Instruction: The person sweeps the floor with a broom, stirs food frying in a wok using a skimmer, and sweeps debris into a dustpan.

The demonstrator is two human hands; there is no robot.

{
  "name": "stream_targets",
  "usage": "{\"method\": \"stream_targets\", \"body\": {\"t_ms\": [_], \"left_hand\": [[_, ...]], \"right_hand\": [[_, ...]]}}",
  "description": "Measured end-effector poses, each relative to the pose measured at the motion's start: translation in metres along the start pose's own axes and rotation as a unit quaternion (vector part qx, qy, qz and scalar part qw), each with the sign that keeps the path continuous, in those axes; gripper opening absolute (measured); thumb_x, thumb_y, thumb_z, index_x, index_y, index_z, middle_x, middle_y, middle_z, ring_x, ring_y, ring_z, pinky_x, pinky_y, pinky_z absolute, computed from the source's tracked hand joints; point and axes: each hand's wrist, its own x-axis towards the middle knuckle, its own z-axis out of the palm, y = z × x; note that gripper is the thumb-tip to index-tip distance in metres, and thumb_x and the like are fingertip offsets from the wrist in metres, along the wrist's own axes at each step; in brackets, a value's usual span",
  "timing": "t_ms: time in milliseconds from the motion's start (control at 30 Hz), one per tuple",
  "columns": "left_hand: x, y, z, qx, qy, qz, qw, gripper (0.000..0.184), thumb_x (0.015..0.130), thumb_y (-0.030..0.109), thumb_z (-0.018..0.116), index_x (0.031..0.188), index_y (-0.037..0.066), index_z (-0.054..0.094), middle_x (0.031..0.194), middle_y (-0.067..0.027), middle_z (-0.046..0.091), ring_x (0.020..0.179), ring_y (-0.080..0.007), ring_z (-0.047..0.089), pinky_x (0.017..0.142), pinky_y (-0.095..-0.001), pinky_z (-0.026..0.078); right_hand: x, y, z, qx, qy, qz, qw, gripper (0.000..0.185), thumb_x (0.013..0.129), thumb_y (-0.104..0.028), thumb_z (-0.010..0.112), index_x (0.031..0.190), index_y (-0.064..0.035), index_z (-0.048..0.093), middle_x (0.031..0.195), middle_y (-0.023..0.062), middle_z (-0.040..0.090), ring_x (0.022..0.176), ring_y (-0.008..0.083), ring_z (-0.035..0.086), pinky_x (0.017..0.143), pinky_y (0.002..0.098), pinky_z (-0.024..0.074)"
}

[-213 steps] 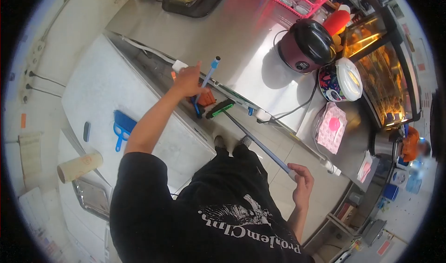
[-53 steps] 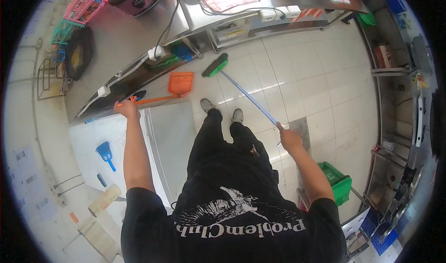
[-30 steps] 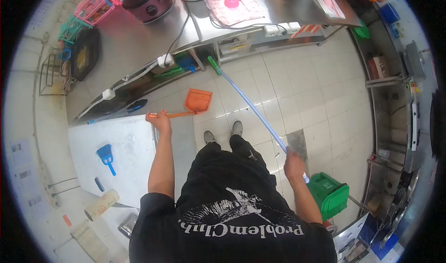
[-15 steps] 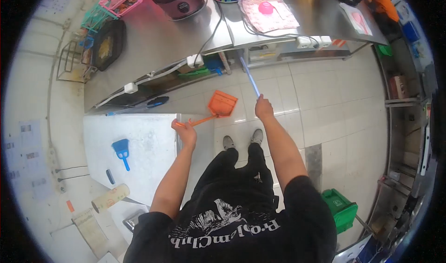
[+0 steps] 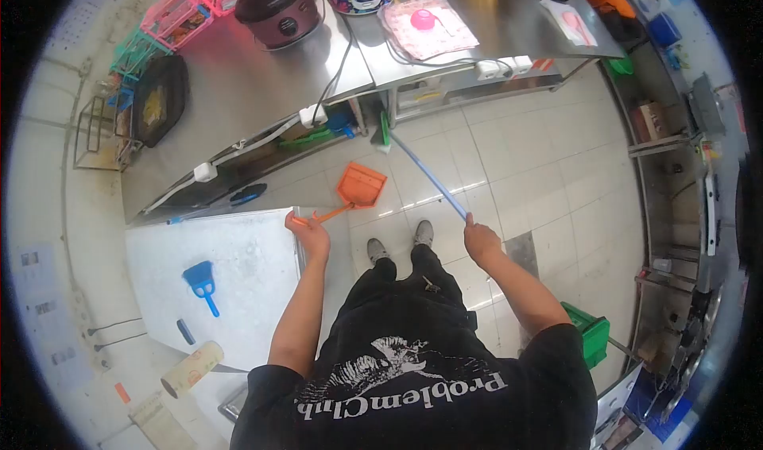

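My left hand (image 5: 311, 234) is closed round the handle of an orange dustpan (image 5: 362, 185), whose pan is low over the tiled floor; whether it touches cannot be told. In my right hand (image 5: 482, 242) is the light blue pole of a broom (image 5: 433, 177). The pole slants away to a green broom head (image 5: 385, 131) at the floor by the counter's front edge. The broom head is apart from the dustpan, beyond it and to its right.
A steel counter (image 5: 230, 92) spans the far side, bearing a dark cooker (image 5: 280, 11), cables and a power strip (image 5: 504, 68). A white cabinet (image 5: 246, 259) with a blue hand brush (image 5: 202, 285) stands left. A green bin (image 5: 584, 335) is at right; shelves (image 5: 664, 144) line the right side.
My right hand has drawn back toward me and to the right with the broom, and the green head now shows from under the counter. The dustpan stays in my left hand.
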Motion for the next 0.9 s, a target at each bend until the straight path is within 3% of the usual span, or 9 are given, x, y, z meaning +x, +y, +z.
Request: {"method": "stream_targets", "body": {"t_ms": [133, 200, 333, 433, 500, 633, 700, 767, 900], "left_hand": [[0.004, -0.005, 0.001, -0.149, -0.016, -0.047, 0.988, 0.053, 0.092, -0.007, 0.048, 0.14, -0.003, 0.027, 0.132, -0.0272, 0.04, 0.124, -0.0363, 0.048, 0.108, -0.0427, 0.04], [0.007, -0.028, 0.003, -0.051, -0.014, 0.016, 0.998, 0.054, 0.092, -0.007, 0.048, 0.141, -0.002, 0.025, 0.13, -0.0263, 0.04, 0.121, -0.0348, 0.049, 0.106, -0.0423, 0.041], [0.0, -0.002, -0.013, 0.024, -0.068, 0.011, 0.997, 0.051, 0.095, -0.009, 0.043, 0.14, 0.002, 0.021, 0.126, -0.0218, 0.041, 0.117, -0.0295, 0.053, 0.102, -0.0425, 0.048], [-0.02, 0.006, -0.027, 0.029, -0.105, -0.041, 0.993, 0.052, 0.095, -0.008, 0.044, 0.141, 0.003, 0.021, 0.119, -0.0202, 0.043, 0.113, -0.0286, 0.053, 0.103, -0.0433, 0.044], [-0.031, -0.013, -0.029, 0.02, -0.08, 0.039, 0.996, 0.052, 0.096, -0.005, 0.045, 0.141, 0.002, 0.02, 0.115, -0.0183, 0.044, 0.108, -0.0275, 0.052, 0.103, -0.0431, 0.041], [-0.057, 0.029, -0.042, 0.042, -0.109, 0.051, 0.992, 0.047, 0.098, -0.002, 0.051, 0.137, -0.002, 0.024, 0.11, -0.0158, 0.045, 0.105, -0.0246, 0.046, 0.099, -0.0392, 0.04], [-0.061, 0.028, -0.044, 0.011, -0.106, -0.014, 0.994, 0.046, 0.098, -0.003, 0.049, 0.137, -0.002, 0.025, 0.109, -0.0148, 0.044, 0.102, -0.0232, 0.046, 0.097, -0.0391, 0.041], [-0.059, 0.018, -0.049, 0.006, -0.12, 0.007, 0.993, 0.046, 0.098, -0.004, 0.049, 0.138, -0.001, 0.025, 0.109, -0.0147, 0.044, 0.102, -0.0233, 0.046, 0.097, -0.0386, 0.041], [-0.057, 0.046, -0.058, 0.023, -0.13, 0.045, 0.99, 0.049, 0.097, -0.006, 0.049, 0.14, 0.001, 0.026, 0.11, -0.0145, 0.045, 0.102, -0.0232, 0.049, 0.097, -0.038, 0.043]], "right_hand": [[-0.027, 0.038, 0.025, -0.019, -0.001, -0.029, 0.999, 0.049, 0.101, -0.013, 0.042, 0.149, -0.0004, 0.039, 0.102, 0.0255, 0.071, 0.099, 0.04, 0.071, 0.082, 0.0511, 0.0585], [-0.047, 0.052, 0.038, 0.014, -0.06, -0.023, 0.998, 0.047, 0.101, -0.016, 0.045, 0.144, 0.0018, 0.045, 0.109, 0.0266, 0.07, 0.103, 0.0417, 0.069, 0.086, 0.052, 0.0569], [-0.092, 0.085, 0.064, 0.098, -0.053, -0.063, 0.992, 0.044, 0.101, -0.022, 0.048, 0.137, 0.0034, 0.053, 0.118, 0.0279, 0.067, 0.109, 0.0442, 0.066, 0.095, 0.0525, 0.053], [-0.128, 0.09, 0.078, 0.213, -0.023, -0.035, 0.976, 0.044, 0.103, -0.025, 0.048, 0.135, 0.0033, 0.057, 0.123, 0.03, 0.065, 0.114, 0.0469, 0.062, 0.103, 0.0521, 0.0483], [-0.119, 0.097, 0.108, 0.226, 0.05, -0.074, 0.97, 0.047, 0.103, -0.026, 0.047, 0.14, 0.0012, 0.055, 0.121, 0.0318, 0.064, 0.116, 0.0481, 0.06, 0.104, 0.0524, 0.047], [-0.047, 0.06, 0.125, 0.181, 0.047, -0.075, 0.98, 0.043, 0.101, -0.021, 0.047, 0.137, 0.0006, 0.052, 0.11, 0.0298, 0.067, 0.106, 0.0482, 0.064, 0.095, 0.0553, 0.05], [-0.037, 0.044, 0.127, 0.173, 0.05, -0.083, 0.98, 0.04, 0.1, -0.019, 0.048, 0.135, -0.0001, 0.053, 0.107, 0.0292, 0.068, 0.103, 0.0478, 0.065, 0.093, 0.0554, 0.0509], [-0.048, 0.039, 0.134, 0.178, 0.006, -0.02, 0.984, 0.036, 0.097, -0.014, 0.05, 0.131, -0.0025, 0.053, 0.105, 0.0286, 0.068, 0.103, 0.0459, 0.066, 0.089, 0.0551, 0.0522], [-0.109, 0.118, 0.194, 0.115, 0.036, 0.014, 0.993, 0.045, 0.096, -0.012, 0.053, 0.14, -0.0122, 0.051, 0.103, 0.0211, 0.071, 0.096, 0.0448, 0.068, 0.084, 0.0549, 0.0544]]}}
